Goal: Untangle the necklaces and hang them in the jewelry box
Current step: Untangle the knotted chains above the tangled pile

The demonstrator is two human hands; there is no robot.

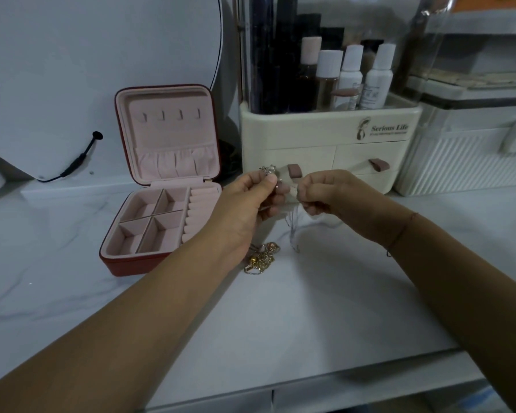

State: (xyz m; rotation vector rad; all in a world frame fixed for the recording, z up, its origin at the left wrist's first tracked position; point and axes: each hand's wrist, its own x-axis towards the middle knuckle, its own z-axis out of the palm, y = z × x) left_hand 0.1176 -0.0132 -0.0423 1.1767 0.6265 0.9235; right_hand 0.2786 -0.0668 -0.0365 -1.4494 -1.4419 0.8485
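Silver necklace (268, 170) pinched by left hand (245, 204), right hand (334, 198); gold tangle (261, 259) beneath; organizer (325, 129) behind.

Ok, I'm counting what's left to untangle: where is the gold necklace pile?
Head view, centre: the gold necklace pile lies on the counter, right of the jewelry box, below the left hand.

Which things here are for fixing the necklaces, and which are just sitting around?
For the job:
- silver necklace, lifted off the table
- gold necklaces, in a tangled heap
- jewelry box, open
- hooks in its lid, all bare

Just lying about:
- makeup organizer
- bottles inside it
- round mirror
- black cable
- white ribbed box
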